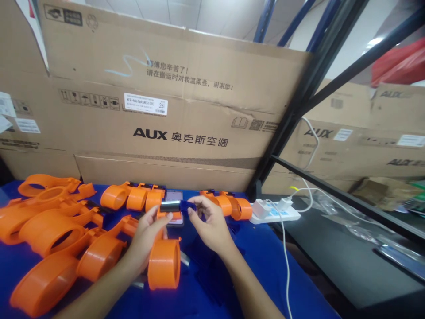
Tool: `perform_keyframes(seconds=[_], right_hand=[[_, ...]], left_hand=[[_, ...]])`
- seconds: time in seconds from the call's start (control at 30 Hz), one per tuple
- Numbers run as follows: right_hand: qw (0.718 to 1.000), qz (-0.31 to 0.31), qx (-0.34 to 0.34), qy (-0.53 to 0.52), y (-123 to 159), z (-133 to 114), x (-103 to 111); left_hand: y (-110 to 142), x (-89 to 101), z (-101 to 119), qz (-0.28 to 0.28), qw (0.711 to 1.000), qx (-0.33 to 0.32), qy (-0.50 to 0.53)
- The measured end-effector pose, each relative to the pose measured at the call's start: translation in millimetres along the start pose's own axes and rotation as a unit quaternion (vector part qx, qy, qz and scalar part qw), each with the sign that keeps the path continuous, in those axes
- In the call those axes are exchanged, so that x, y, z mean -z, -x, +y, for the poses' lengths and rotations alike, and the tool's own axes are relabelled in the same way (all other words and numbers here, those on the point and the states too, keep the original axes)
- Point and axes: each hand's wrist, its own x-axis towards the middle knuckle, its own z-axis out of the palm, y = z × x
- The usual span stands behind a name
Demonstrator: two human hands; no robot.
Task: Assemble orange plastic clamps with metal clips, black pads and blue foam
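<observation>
My left hand (148,231) is closed around an orange plastic tape dispenser (164,264), whose wide ring hangs below the hand. A shiny silver-and-black cylindrical piece (170,206) sits across the dispenser's upper end, by my left thumb. My right hand (209,223) pinches a small dark blue piece (187,205) at the right end of that cylinder. From this view I cannot tell whether the two are joined. Below the hands, a silver strip (185,258) lies on the blue table cover (262,274), partly hidden behind the held ring.
More orange dispensers (53,230) are piled at left, with others (136,198) along the back and right. Behind my hands lies a phone (174,195). A white power strip (275,210) with cables stands at right, near a black metal frame (299,106). Large cardboard boxes (186,110) form the back wall.
</observation>
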Motion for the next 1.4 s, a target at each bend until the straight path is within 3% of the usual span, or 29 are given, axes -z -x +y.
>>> perform_keyframes(seconds=[0.2, 0.43, 0.63, 0.9, 1.2, 1.4], right_hand=[[0.999, 0.032, -0.001, -0.034, 1, -4, -5], [0.998, -0.017, 0.034, 0.058, 5, -8, -8], [0.996, 0.033, 0.018, 0.077, 5, -6, -2], [0.988, -0.063, 0.079, 0.114, 6, -8, -1], [0.997, 0.05, 0.034, 0.051, 9, -5, -13], [0.999, 0.035, 0.022, 0.015, 8, -4, -9]], left_hand=[[1, -0.5, 1, -0.001, 1.0, -0.002, 0.005], [5, -2.8, 4, -0.005, 1.0, -0.021, -0.005], [5, -4.3, 5, 0.003, 0.999, -0.034, -0.01], [2, 0.3, -3, -0.022, 0.998, -0.05, -0.044], [-1, 2.7, -6, -0.006, 0.997, -0.052, -0.051], [1, 2.4, -4, -0.003, 0.998, -0.034, -0.045]])
